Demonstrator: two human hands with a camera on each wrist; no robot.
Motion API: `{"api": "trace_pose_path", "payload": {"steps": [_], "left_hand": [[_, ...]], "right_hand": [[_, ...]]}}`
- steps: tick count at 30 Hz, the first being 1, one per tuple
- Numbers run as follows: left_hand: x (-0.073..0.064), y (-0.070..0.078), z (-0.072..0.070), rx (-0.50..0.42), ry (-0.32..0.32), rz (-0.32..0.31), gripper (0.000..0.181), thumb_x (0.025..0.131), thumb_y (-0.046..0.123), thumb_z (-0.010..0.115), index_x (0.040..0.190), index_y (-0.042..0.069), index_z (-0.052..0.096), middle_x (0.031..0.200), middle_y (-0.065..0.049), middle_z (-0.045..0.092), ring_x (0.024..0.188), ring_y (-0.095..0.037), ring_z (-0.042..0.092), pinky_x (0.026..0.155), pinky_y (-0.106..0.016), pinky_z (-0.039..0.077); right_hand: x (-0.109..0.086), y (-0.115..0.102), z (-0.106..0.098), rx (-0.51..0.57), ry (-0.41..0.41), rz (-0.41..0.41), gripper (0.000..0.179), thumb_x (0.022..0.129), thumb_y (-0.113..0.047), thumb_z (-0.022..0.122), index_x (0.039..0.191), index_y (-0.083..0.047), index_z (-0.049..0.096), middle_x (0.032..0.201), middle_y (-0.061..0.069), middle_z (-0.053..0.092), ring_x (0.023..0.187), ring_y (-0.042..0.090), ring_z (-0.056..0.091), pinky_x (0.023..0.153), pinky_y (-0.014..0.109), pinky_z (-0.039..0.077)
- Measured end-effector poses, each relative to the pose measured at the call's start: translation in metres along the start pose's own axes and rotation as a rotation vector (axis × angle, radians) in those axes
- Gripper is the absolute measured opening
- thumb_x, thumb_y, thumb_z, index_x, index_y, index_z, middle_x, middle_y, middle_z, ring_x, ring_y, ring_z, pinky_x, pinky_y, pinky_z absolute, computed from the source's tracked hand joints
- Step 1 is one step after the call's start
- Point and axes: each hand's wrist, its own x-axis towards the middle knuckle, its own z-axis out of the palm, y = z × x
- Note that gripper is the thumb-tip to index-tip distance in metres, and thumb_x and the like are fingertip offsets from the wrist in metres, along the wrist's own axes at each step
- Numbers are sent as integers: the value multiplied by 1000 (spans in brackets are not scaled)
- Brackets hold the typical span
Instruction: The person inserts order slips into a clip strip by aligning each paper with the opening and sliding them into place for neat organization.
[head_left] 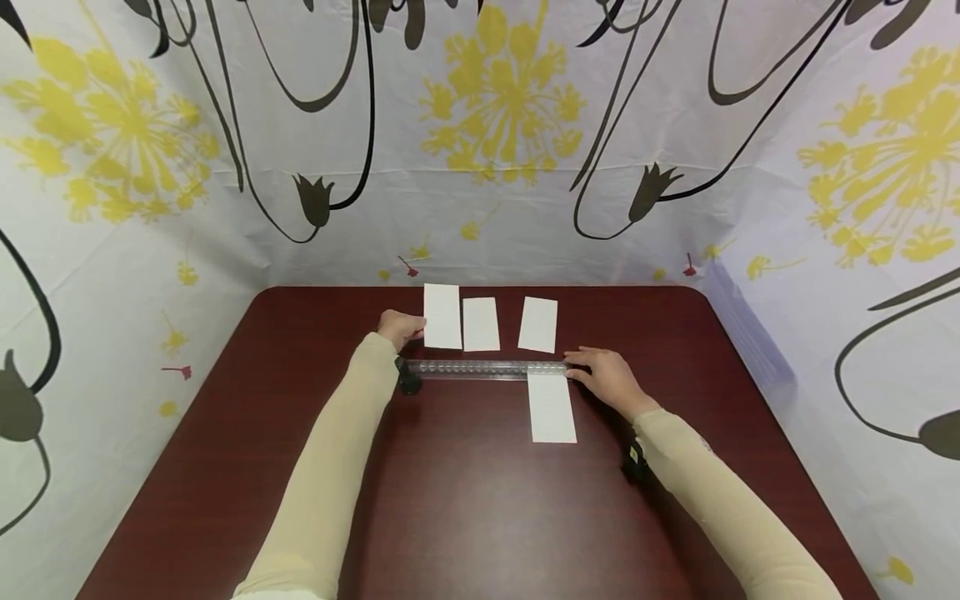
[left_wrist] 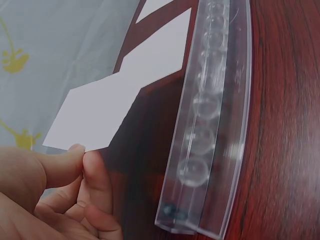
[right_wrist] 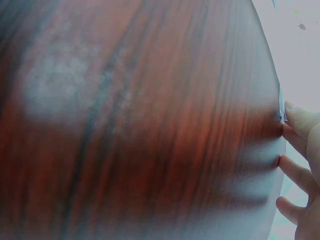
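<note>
Thumb and index finger of my left hand (head_left: 401,327) pinch the near edge of a white card (head_left: 442,317), plain in the left wrist view (left_wrist: 92,117). That card is raised and tilted beside a second white card (head_left: 481,324). A long clear plastic channel (head_left: 472,370) holding a row of clear balls (left_wrist: 194,171) lies across in front of them. My right hand (head_left: 609,377) is at the channel's right end, fingers spread and low to the tabletop. Whether it grips the end is unclear. Another white card (head_left: 552,408) extends toward me from the channel's right end.
One more white card (head_left: 537,325) lies behind the channel, toward the right. The dark red wood-grain table (head_left: 480,517) has a rounded back edge. Patterned white fabric (head_left: 480,225) hangs behind and along both sides. Dark straps (head_left: 634,462) sit at my wrists.
</note>
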Motion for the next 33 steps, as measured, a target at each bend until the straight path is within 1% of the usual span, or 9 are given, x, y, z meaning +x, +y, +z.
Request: {"api": "trace_pose_path", "payload": {"steps": [3, 7, 9, 12, 15, 20, 27, 33], "left_hand": [[1, -3, -6, -3, 3, -11, 40, 92, 12, 68, 128, -5, 62, 105, -10, 68, 58, -1, 58, 73, -21, 49], [4, -8, -16, -16, -18, -26, 40, 93, 14, 68, 127, -5, 62, 77, 3, 61, 55, 1, 59, 65, -19, 45], [4, -11, -21, -23, -36, -28, 40, 93, 15, 67, 128, -5, 62, 70, 6, 60, 55, 1, 59, 62, -19, 43], [3, -15, -28, -6, -59, -32, 40, 94, 17, 67, 128, -4, 62, 62, 9, 61, 55, 0, 59, 60, -21, 39], [0, -18, -34, 20, -81, -36, 41, 94, 19, 66, 128, -3, 62, 59, 9, 63, 58, -2, 59, 62, -23, 38], [-2, -22, -40, 42, -105, -35, 41, 95, 22, 66, 129, -1, 62, 61, 10, 63, 61, -2, 60, 68, -24, 40], [0, -29, -48, 44, -114, -29, 38, 96, 24, 65, 126, 0, 64, 61, 10, 64, 62, -2, 59, 67, -23, 41], [-8, -31, -57, 27, -156, -5, 38, 97, 23, 64, 126, -1, 63, 63, 10, 65, 62, -2, 59, 67, -23, 42]], "right_hand": [[0, 0, 0, 2, 1, -1, 38, 92, -29, 69, 124, -10, 70, 132, 9, 67, 132, 32, 56, 107, 52, 48], [0, 0, -1, 9, 0, 1, 38, 92, -29, 69, 124, -10, 70, 132, 10, 67, 132, 32, 56, 106, 52, 49], [-1, 0, -1, 10, 2, 2, 38, 92, -29, 69, 125, -10, 70, 132, 10, 67, 132, 32, 56, 106, 52, 49], [-1, 0, -2, 9, 1, 5, 38, 92, -29, 69, 124, -10, 70, 132, 11, 67, 132, 32, 56, 106, 52, 49], [-1, -1, -1, 10, -6, 10, 36, 93, -29, 69, 123, -10, 70, 133, 11, 66, 133, 32, 55, 106, 52, 49], [-1, -1, 0, 15, -11, 18, 35, 93, -29, 69, 122, -9, 71, 134, 11, 66, 133, 32, 55, 106, 52, 49], [-2, -1, 0, 12, -13, 16, 34, 93, -29, 68, 121, -9, 71, 134, 11, 65, 133, 32, 55, 106, 52, 48], [-1, -1, 0, 10, -11, 10, 36, 93, -29, 68, 122, -9, 71, 134, 10, 66, 133, 32, 55, 107, 52, 48]]}}
